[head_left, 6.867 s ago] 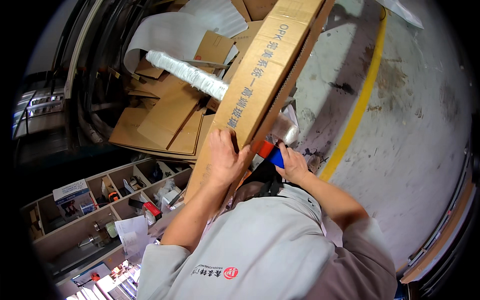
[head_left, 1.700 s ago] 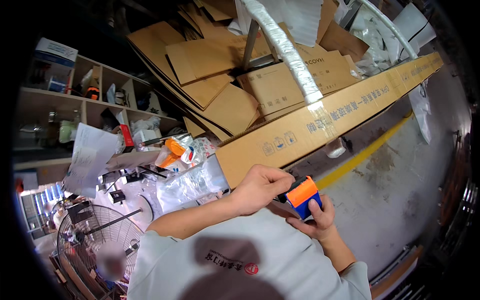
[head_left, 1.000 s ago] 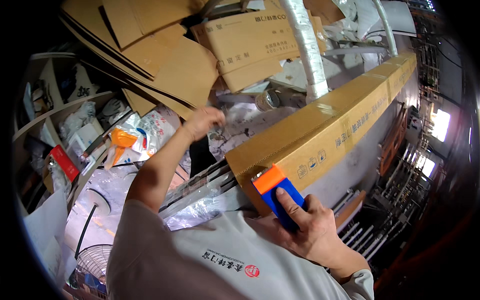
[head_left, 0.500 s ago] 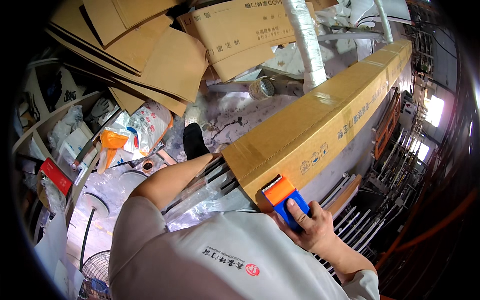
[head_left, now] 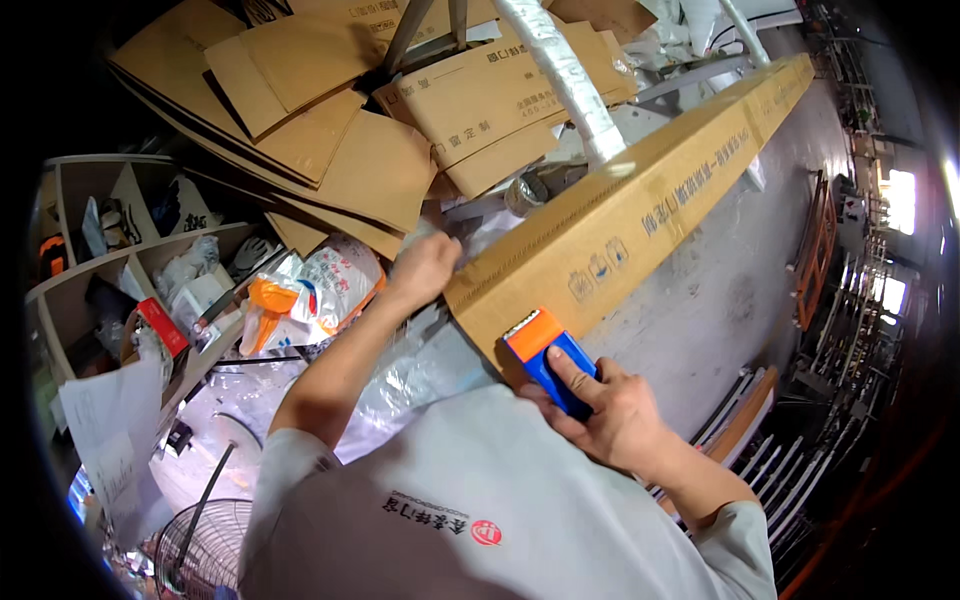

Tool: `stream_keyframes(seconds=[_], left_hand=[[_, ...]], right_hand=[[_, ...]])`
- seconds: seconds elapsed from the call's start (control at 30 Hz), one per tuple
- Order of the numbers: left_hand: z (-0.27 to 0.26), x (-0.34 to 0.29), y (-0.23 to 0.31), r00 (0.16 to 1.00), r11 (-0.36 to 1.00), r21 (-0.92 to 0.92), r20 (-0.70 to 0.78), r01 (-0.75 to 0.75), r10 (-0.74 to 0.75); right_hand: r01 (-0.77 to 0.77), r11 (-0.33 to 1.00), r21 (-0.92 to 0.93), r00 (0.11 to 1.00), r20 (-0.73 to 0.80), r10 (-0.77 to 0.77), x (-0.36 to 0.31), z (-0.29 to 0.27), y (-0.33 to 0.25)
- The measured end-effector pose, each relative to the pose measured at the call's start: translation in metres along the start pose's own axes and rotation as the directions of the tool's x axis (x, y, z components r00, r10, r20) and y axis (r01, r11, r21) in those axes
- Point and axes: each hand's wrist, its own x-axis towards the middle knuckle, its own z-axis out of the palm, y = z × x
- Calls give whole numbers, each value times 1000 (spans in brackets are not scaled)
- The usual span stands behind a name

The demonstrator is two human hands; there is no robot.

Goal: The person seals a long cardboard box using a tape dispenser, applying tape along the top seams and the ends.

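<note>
A long brown cardboard box (head_left: pixel 560 235) runs from just in front of me toward the far right, with clear tape across its far part. My right hand (head_left: pixel 610 405) is closed round a tape dispenser (head_left: pixel 548 355), blue with an orange front and a toothed edge. The dispenser is at the box's near end, over its right-hand part. My left hand (head_left: pixel 425 268) is beside the left edge of that end, raised, with its fingers curled in. Whatever those fingers may hold is too small to make out. Clear plastic film (head_left: pixel 420 370) lies below the near end.
Flattened cardboard sheets (head_left: pixel 300 130) are piled at the far left. A shelf with compartments (head_left: pixel 100 265) stands left, beside a white and orange plastic bag (head_left: pixel 325 290). A wrapped post (head_left: pixel 565 85) rises behind the box. There is a fan (head_left: pixel 205 545) at lower left and metal profiles (head_left: pixel 790 470) at right.
My left hand has come up from low beside the box's near end, where it was mostly hidden, to its left edge. The right hand keeps the dispenser at the near end; the view has shifted.
</note>
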Motion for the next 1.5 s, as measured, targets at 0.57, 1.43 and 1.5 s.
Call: stream_keyframes(seconds=[0.57,1.43,1.5], left_hand=[[132,-132,17,433,394,804,-192,-445,881],[114,-95,50,604,459,792,-148,-401,783],[117,-91,46,659,488,824,-199,-289,726]], right_hand=[[315,946,72,909,-309,-279,-24,59,66],[421,901,103,753,-595,-283,26,269,146],[432,886,169,729,-644,-232,13,254,140]])
